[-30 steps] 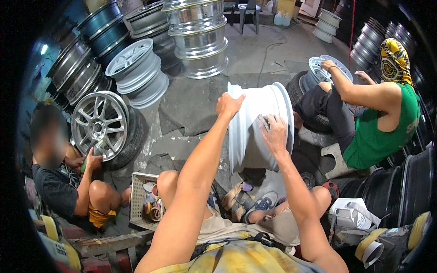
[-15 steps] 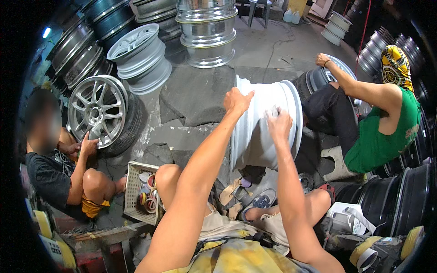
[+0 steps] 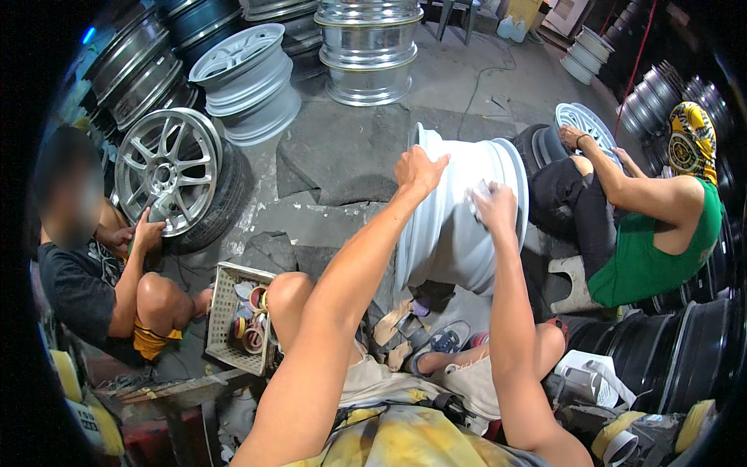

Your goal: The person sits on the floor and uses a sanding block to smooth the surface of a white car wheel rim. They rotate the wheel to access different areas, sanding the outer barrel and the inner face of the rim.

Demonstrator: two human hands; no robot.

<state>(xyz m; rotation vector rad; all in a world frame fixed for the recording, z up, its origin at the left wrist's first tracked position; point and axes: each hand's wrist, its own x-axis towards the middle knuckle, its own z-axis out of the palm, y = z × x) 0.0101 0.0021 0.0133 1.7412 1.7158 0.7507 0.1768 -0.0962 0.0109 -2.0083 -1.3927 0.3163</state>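
Observation:
A white-grey wheel rim (image 3: 459,233) lies on its side in front of me, its barrel facing up. My left hand (image 3: 421,170) is closed over the rim's left flange, thumb along the barrel. On the barrel, my right hand (image 3: 496,206) presses a small whitish folded piece (image 3: 478,194) between its fingers; whether it is sandpaper or cloth I cannot tell. The rim's underside is hidden behind its barrel and my arms.
A plastic basket (image 3: 220,311) of tape rolls stands left of my knee. At left, a person handles a silver spoked wheel (image 3: 163,174); at right, a person in a green top (image 3: 668,245) holds another rim (image 3: 583,124). Stacked rims (image 3: 366,54) stand at the back.
My right hand has shifted slightly right and down over the barrel with the whitish piece. My left hand keeps its hold. The person at right has brought the other hand to their rim.

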